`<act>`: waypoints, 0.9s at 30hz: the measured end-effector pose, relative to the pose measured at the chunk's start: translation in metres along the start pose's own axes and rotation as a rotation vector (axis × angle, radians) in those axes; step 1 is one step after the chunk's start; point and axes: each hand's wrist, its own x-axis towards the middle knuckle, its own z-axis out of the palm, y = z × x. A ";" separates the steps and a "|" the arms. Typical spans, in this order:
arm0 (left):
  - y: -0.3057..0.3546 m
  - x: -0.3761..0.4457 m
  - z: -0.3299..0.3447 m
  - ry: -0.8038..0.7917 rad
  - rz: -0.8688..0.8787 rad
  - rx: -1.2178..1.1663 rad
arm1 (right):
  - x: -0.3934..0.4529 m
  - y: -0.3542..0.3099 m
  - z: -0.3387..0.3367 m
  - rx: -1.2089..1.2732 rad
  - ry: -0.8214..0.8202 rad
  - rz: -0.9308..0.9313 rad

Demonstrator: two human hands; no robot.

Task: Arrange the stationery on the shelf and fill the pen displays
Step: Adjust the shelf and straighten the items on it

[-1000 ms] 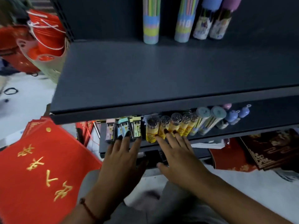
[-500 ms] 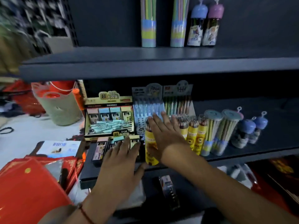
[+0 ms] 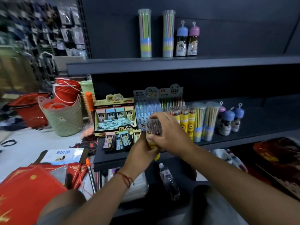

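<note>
Progress: the middle shelf (image 3: pixel 243 140) looks partly stocked, I'd judge; its right half is bare, so a fair bit seems left to do.
Lead-refill display box (image 3: pixel 114 116): stands at the left end of the middle shelf, with loose refill packs (image 3: pixel 119 141) lying in front of it.
Pen displays (image 3: pixel 146 104): two card-backed racks stand behind the hands in the centre of the frame, pens in both; how full they are I can't tell.
Left hand (image 3: pixel 141 151): reaches up from the lower left, fingers curled round the yellow bottom end of the coloured-pencil tube (image 3: pixel 154 127).
Coloured-pencil tube: in the centre of the frame, held by both hands just in front of the shelf edge, tilted with its clear top end towards the camera.
Right hand (image 3: pixel 168 132): fingers and thumb wrapped round the tube's upper part.
Yellow pencil tubes (image 3: pixel 189 124): a row standing just right of the hands.
Pastel pencil tubes (image 3: pixel 204 120): next to the right, upright.
Upper shelf (image 3: pixel 227 61): only four items, towards the top centre of the frame.
</note>
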 end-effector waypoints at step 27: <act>0.214 0.121 -0.230 0.308 0.269 -0.070 | 0.184 -0.091 -0.139 0.440 0.159 -0.173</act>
